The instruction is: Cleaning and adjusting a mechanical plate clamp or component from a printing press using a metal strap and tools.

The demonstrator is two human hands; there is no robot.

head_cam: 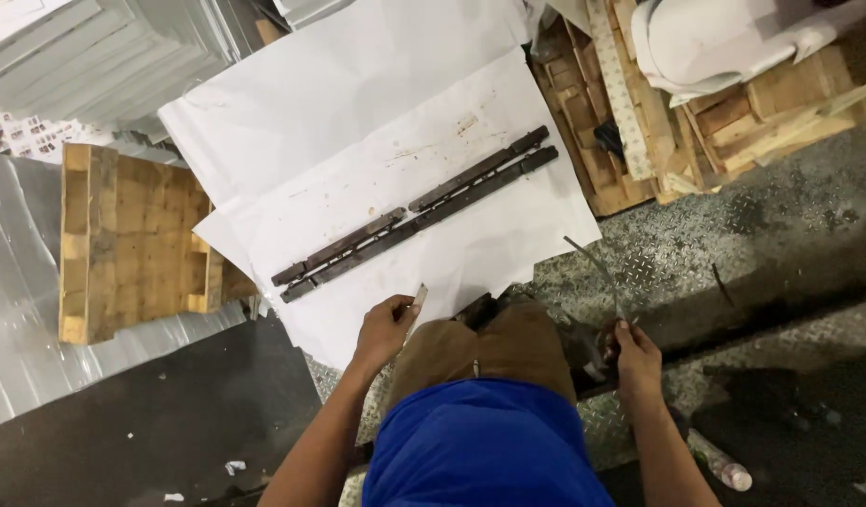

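While we crouch over the floor, our blue shirt (485,446) and brown trousers (480,343) fill the nearest part of the view, and we place everything else by the white sheet (377,122) spread ahead of us. Our left hand (384,330) rests at the near edge of that sheet, its grip closed on a small pale flat piece (419,298) that sticks up between the fingers. Our right hand (630,352) is off the sheet to the right, over the metal tread-plate floor (734,244), its grip closed on the lower end of a thin curved metal strip (593,268) that rises back toward the sheet's near right corner. A clear plastic bottle (724,467) lies on the floor nearer to us than that hand, well away from the sheet; we cannot tell what is in it.

Across the middle of the sheet lie two long dark metal bars (414,216), side by side and just touching, running diagonally from near left to far right. Left of the sheet sits a wooden pallet block (123,244), partly tucked under it. Beyond the sheet's right edge are stacked wooden pallets (658,122) with a white moulded part (715,42) lying on top.
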